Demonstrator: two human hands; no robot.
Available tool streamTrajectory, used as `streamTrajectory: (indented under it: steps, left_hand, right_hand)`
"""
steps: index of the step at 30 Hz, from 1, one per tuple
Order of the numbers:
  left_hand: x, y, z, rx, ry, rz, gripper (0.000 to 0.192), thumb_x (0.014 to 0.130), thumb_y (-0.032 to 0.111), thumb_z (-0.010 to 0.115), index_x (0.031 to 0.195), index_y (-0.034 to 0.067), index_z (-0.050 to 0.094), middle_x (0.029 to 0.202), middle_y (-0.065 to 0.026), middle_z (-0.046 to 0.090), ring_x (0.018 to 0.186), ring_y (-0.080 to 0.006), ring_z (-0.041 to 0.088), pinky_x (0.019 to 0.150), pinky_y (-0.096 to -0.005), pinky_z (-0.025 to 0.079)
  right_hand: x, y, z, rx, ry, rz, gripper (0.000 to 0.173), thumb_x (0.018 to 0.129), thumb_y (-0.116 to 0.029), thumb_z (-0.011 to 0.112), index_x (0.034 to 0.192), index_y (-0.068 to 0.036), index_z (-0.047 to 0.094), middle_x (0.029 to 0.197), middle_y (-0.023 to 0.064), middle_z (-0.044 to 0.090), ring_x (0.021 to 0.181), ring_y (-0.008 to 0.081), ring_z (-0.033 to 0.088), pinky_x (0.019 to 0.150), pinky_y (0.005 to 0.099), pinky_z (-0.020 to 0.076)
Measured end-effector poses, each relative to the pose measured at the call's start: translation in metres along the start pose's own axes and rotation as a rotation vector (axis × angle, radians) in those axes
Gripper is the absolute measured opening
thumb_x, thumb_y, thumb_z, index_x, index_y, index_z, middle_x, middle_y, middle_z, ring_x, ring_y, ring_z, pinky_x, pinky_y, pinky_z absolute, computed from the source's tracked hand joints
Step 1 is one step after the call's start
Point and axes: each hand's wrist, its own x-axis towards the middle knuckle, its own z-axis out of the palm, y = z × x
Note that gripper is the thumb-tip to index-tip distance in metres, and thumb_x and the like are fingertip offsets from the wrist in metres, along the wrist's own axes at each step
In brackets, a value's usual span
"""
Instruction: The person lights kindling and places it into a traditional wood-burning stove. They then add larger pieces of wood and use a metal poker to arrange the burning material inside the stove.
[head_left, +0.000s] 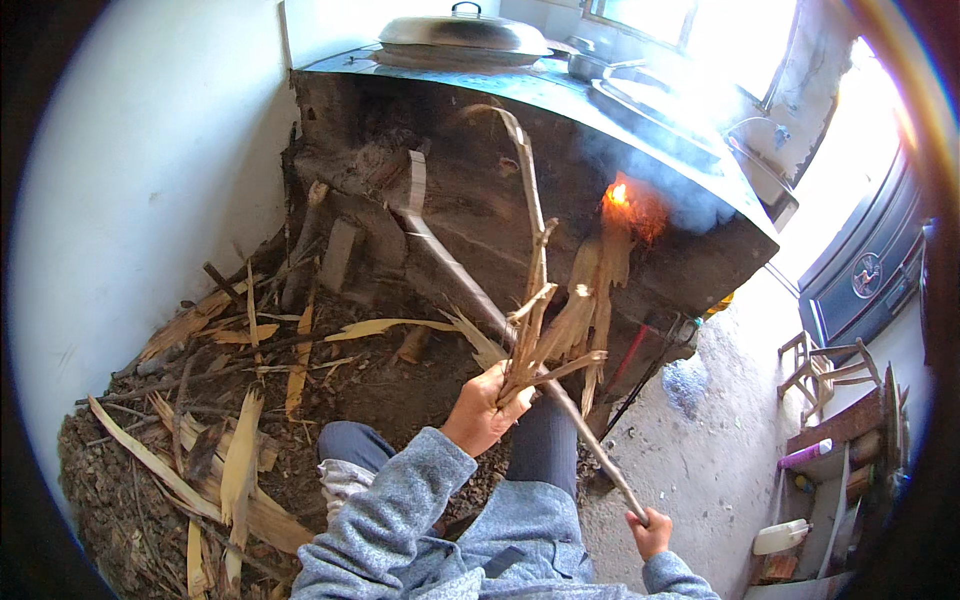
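Observation:
My left hand (487, 409) is closed around a bunch of sticks and split wood, including a forked branch (534, 202) that reaches up before the stove's front. My right hand (651, 532) grips the lower end of a long wooden pole (480, 292), which runs up and left beneath the bunch. A bent, flat piece (417, 184) forms the pole's far end, near a dark recess in the stove. At the right of the earthen stove front (465, 180), flames (619, 193) burn at an opening, with long split wood (616, 255) sticking out of it and smoke above.
Split wood (240, 457), twigs and bark cover the floor at left, beside a white wall (135, 210). On the stovetop stand a large lidded pan (465, 34) and a saucepan (589, 66). At right are a wooden stool (817, 367), low shelves (814, 510) and a dark door (862, 270).

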Motion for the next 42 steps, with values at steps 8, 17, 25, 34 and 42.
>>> streamTrajectory:
  steps: [8, 17, 25, 34, 42]
  left_hand:
    - [-0.011, 0.013, -0.007, -0.179, -0.054, -0.230, 0.022, 0.090, 0.017, 0.059, 0.094, -0.004, 0.066, 0.085, -0.0080, 0.067, 0.071, -0.0128, 0.065, 0.063, -0.0264, 0.053]
    - [-0.015, 0.011, -0.002, -0.206, -0.075, -0.260, 0.017, 0.091, 0.013, 0.057, 0.094, -0.002, 0.065, 0.089, -0.0088, 0.067, 0.070, -0.0136, 0.065, 0.062, -0.0268, 0.054]
    - [-0.029, 0.013, -0.015, -0.134, 0.010, -0.239, 0.017, 0.092, 0.015, 0.055, 0.094, 0.000, 0.064, 0.089, -0.0066, 0.064, 0.069, -0.0130, 0.064, 0.062, -0.0268, 0.053]
    - [-0.025, 0.018, -0.015, -0.148, 0.079, -0.217, 0.018, 0.092, 0.012, 0.057, 0.091, -0.003, 0.065, 0.083, -0.0072, 0.066, 0.069, -0.0116, 0.064, 0.059, -0.0261, 0.052]
    - [-0.028, 0.012, -0.019, -0.132, 0.040, -0.275, 0.018, 0.092, 0.015, 0.055, 0.092, 0.000, 0.065, 0.085, -0.0062, 0.065, 0.071, -0.0131, 0.064, 0.064, -0.0271, 0.053]
  right_hand:
    - [-0.078, 0.129, 0.007, 0.339, 0.129, 0.421, 0.044, 0.083, -0.027, 0.070, 0.054, -0.003, 0.047, 0.049, -0.0003, 0.044, 0.050, 0.0082, 0.037, 0.045, 0.0337, 0.0299]
    - [0.066, 0.007, -0.019, 0.851, -0.085, 0.252, 0.013, 0.091, -0.019, 0.056, 0.095, -0.007, 0.051, 0.059, -0.0018, 0.044, 0.042, 0.0082, 0.042, 0.038, 0.0251, 0.0367]
    - [0.260, -0.090, -0.027, 1.165, -0.182, 0.044, 0.036, 0.095, -0.025, 0.049, 0.122, -0.002, 0.045, 0.069, 0.0001, 0.048, 0.045, 0.0089, 0.043, 0.039, 0.0257, 0.0383]
    - [0.369, -0.154, -0.042, 1.560, -0.282, 0.186, 0.025, 0.096, -0.024, 0.051, 0.110, -0.003, 0.049, 0.069, -0.0005, 0.050, 0.045, 0.0061, 0.038, 0.037, 0.0212, 0.0323]
    - [0.370, -0.126, -0.064, 1.487, -0.203, 0.312, 0.019, 0.095, -0.024, 0.051, 0.100, -0.005, 0.053, 0.063, -0.0018, 0.049, 0.042, 0.0067, 0.040, 0.035, 0.0216, 0.0313]
